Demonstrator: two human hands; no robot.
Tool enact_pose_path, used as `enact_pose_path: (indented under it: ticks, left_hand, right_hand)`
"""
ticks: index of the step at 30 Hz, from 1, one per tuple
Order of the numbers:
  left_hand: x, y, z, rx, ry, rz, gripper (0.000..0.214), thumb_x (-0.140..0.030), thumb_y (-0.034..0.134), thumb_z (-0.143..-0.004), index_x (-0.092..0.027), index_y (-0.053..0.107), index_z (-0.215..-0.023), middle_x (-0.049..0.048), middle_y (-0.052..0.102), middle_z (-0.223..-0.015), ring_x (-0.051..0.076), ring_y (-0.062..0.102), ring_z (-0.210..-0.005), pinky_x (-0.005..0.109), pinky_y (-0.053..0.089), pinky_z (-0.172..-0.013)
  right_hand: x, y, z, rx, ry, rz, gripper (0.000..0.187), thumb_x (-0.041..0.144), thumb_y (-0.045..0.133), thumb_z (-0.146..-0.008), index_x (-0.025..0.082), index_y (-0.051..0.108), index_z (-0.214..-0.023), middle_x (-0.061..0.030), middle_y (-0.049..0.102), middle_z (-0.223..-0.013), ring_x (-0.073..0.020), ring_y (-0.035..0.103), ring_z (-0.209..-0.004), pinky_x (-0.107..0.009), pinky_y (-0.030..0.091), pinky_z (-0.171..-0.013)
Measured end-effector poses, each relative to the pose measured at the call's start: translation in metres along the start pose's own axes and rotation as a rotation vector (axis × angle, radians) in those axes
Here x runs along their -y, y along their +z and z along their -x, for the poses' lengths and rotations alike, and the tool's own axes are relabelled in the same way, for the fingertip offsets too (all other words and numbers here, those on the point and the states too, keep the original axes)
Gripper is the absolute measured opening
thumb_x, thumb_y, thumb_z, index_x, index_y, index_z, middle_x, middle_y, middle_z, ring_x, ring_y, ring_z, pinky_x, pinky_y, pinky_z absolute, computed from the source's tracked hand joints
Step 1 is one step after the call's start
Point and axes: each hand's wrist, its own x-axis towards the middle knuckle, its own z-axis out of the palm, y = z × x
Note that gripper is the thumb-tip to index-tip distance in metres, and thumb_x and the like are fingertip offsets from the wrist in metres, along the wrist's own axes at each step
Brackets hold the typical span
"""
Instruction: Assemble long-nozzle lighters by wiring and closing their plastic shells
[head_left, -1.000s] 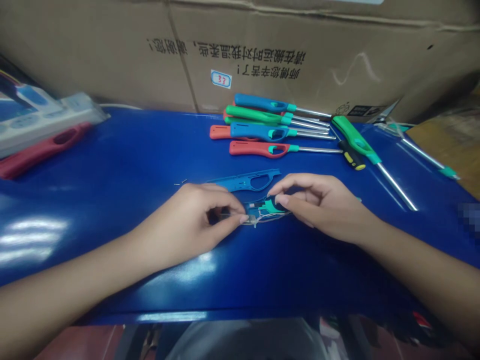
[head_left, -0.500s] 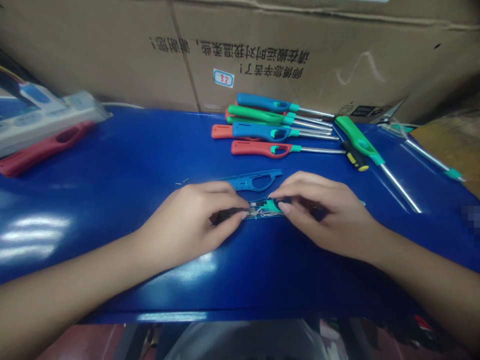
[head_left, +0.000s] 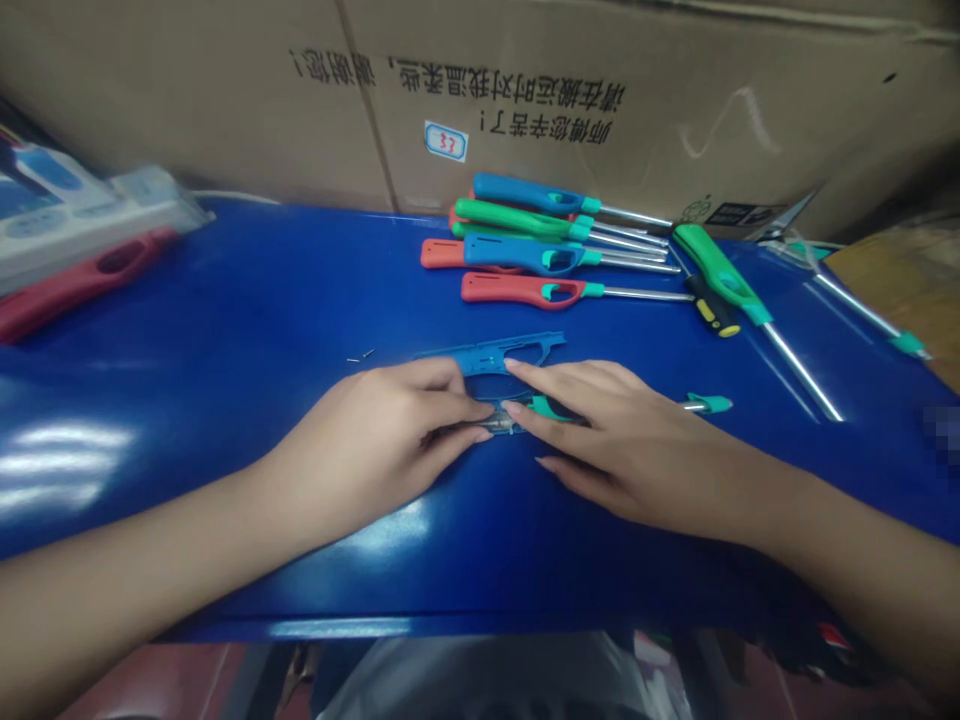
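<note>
A half-assembled lighter lies open on the blue table, its clear and teal inner parts showing and its teal-tipped metal tube sticking out to the right. My left hand pinches the lighter's left end between thumb and fingers. My right hand lies over the lighter's middle with its fingers stretched out, the fingertips meeting the left hand's. A loose blue shell half rests just behind both hands.
Several finished lighters are stacked at the back, with a green lighter and a black-and-yellow screwdriver to their right. A red lighter and plastic packs sit far left. Tiny screws lie loose. Cardboard boxes wall the back.
My right hand has gone from a pinch on the teal part to fingers stretched flat over the lighter, sliding left. The tube's teal tip now shows. The left hand keeps its pinch.
</note>
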Motion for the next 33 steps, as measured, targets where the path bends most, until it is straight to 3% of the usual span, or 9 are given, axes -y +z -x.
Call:
enact_pose_path:
  ticks: [8, 17, 20, 23, 27, 33]
  left_hand:
    - [-0.002, 0.001, -0.002, 0.013, -0.074, -0.028, 0.017, -0.027, 0.071, -0.099, -0.027, 0.084, -0.11, 0.0006, 0.071, -0.088, 0.017, 0.07, -0.077, 0.028, 0.05, -0.067]
    - [-0.001, 0.0, 0.0, 0.014, -0.001, -0.05, 0.02, -0.028, 0.064, -0.102, -0.023, 0.082, -0.112, 0.0025, 0.07, -0.091, 0.017, 0.069, -0.076, 0.028, 0.052, -0.068]
    - [-0.001, 0.0, 0.001, 0.016, 0.0, -0.082, 0.021, -0.027, 0.063, -0.102, -0.024, 0.08, -0.115, 0.0032, 0.072, -0.096, 0.017, 0.071, -0.077, 0.029, 0.055, -0.071]
    - [0.0, 0.0, 0.002, 0.023, 0.011, -0.098, 0.023, -0.028, 0.061, -0.102, -0.024, 0.078, -0.118, 0.0047, 0.075, -0.101, 0.019, 0.073, -0.082, 0.031, 0.057, -0.075]
    - [-0.002, -0.002, 0.002, -0.021, 0.018, -0.147, 0.021, -0.03, 0.062, -0.101, -0.021, 0.076, -0.114, 0.0055, 0.078, -0.101, 0.023, 0.072, -0.09, 0.035, 0.058, -0.081]
    - [-0.007, 0.006, -0.002, -0.035, 0.138, -0.149, 0.024, -0.023, 0.059, -0.103, -0.019, 0.071, -0.124, 0.0089, 0.073, -0.127, 0.028, 0.063, -0.111, 0.044, 0.052, -0.096]
  right_hand:
    - [0.025, 0.002, -0.003, -0.05, 0.052, 0.096, 0.043, 0.024, 0.046, -0.109, 0.006, 0.064, -0.143, -0.0222, 0.051, -0.161, -0.0336, 0.059, -0.138, -0.057, 0.052, -0.111]
    - [0.02, 0.004, -0.002, -0.017, 0.061, 0.067, 0.048, 0.028, 0.046, -0.109, 0.007, 0.055, -0.151, -0.0205, 0.046, -0.165, -0.0352, 0.053, -0.144, -0.06, 0.045, -0.116]
    - [0.007, -0.003, 0.001, -0.107, 0.126, -0.072, 0.04, 0.025, 0.051, -0.106, 0.016, 0.061, -0.144, -0.0158, 0.061, -0.151, -0.0324, 0.058, -0.135, -0.055, 0.049, -0.109]
    - [-0.005, -0.012, 0.004, -0.187, 0.235, -0.202, 0.019, 0.022, 0.058, -0.102, 0.021, 0.069, -0.118, -0.0112, 0.071, -0.122, -0.0273, 0.066, -0.113, -0.045, 0.054, -0.096]
    - [-0.008, -0.015, 0.005, -0.118, 0.285, -0.331, 0.012, 0.02, 0.061, -0.101, 0.023, 0.066, -0.111, -0.0047, 0.07, -0.11, -0.0192, 0.068, -0.096, -0.032, 0.054, -0.08]
    - [-0.005, -0.005, 0.002, -0.08, 0.278, -0.267, 0.01, 0.023, 0.053, -0.106, 0.023, 0.063, -0.107, -0.0033, 0.068, -0.105, -0.0186, 0.068, -0.092, -0.031, 0.051, -0.076]
